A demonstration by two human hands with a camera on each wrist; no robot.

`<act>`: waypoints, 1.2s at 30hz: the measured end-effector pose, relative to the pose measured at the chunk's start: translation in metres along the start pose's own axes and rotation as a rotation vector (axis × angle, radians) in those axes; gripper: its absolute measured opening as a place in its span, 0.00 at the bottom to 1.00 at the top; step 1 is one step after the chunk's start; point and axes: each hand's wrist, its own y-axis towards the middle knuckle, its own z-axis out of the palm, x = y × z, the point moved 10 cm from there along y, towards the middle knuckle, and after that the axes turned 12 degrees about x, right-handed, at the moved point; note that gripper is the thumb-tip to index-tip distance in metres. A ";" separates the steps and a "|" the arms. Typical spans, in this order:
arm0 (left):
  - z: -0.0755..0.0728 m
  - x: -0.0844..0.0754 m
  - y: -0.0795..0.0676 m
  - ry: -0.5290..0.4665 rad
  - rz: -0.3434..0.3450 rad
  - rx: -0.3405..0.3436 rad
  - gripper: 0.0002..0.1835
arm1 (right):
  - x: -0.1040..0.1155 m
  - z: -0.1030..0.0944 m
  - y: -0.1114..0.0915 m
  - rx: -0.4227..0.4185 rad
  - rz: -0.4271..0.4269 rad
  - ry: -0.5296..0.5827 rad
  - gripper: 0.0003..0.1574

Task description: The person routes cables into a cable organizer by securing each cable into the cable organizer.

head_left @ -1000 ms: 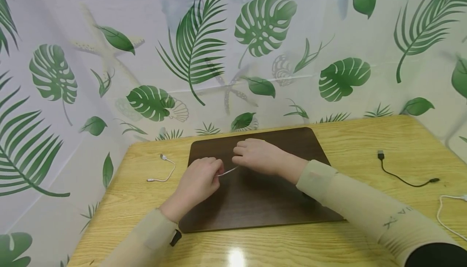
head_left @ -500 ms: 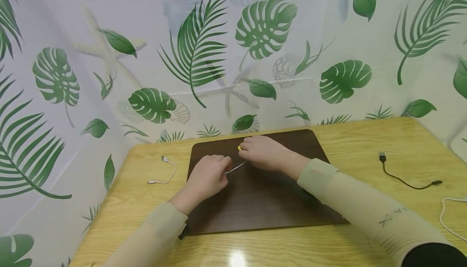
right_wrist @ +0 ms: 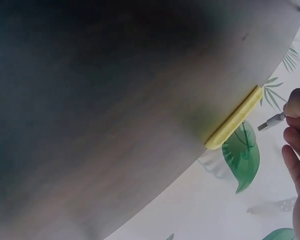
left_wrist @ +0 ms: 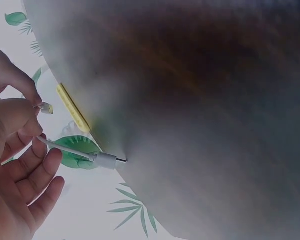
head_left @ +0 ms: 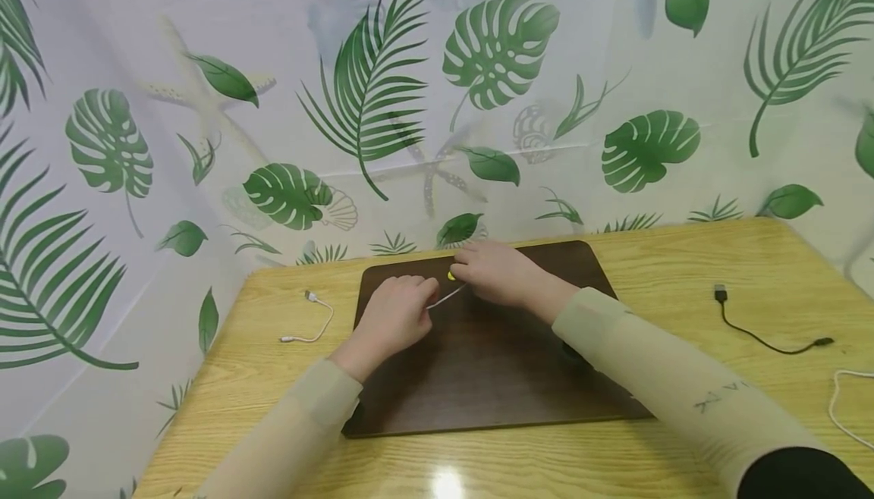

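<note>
A short white USB cable point(head_left: 447, 298) runs taut between both hands over a dark brown board point(head_left: 478, 378). My left hand point(head_left: 399, 313) pinches one part of it; in the left wrist view a white connector point(left_wrist: 107, 160) with a thin metal tip sticks out past the fingers. My right hand point(head_left: 501, 271) pinches the other end, with a USB plug point(right_wrist: 272, 121) showing beyond the fingertips in the right wrist view. Near the right fingers, at the board's far part, lies a yellow strip point(right_wrist: 235, 117) with rounded ends, mostly hidden in the head view.
Another white cable point(head_left: 321, 324) lies left of the board on the wooden table point(head_left: 437, 457). A black USB cable point(head_left: 758, 332) and part of a white cable point(head_left: 836, 408) lie on the right. A leaf-patterned cloth point(head_left: 410, 89) hangs behind.
Both hands have moved a little farther from me, the left one also rightward, with the cable still between them. The yellow strip has come into sight beside the right fingers.
</note>
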 end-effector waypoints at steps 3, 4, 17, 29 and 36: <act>0.000 0.003 0.002 -0.001 -0.015 0.005 0.09 | -0.003 -0.003 0.002 -0.002 0.026 -0.001 0.08; 0.000 0.004 0.003 -0.003 -0.019 0.004 0.09 | -0.004 -0.003 0.002 -0.004 0.033 -0.001 0.08; 0.002 0.014 0.008 0.043 -0.049 -0.014 0.10 | -0.010 -0.002 0.010 -0.083 0.074 -0.003 0.08; 0.014 0.015 0.013 0.058 -0.071 0.021 0.09 | -0.018 0.018 0.017 0.050 0.134 0.042 0.04; 0.013 0.012 0.015 0.060 -0.070 0.046 0.08 | -0.021 0.024 0.022 0.097 0.164 0.064 0.04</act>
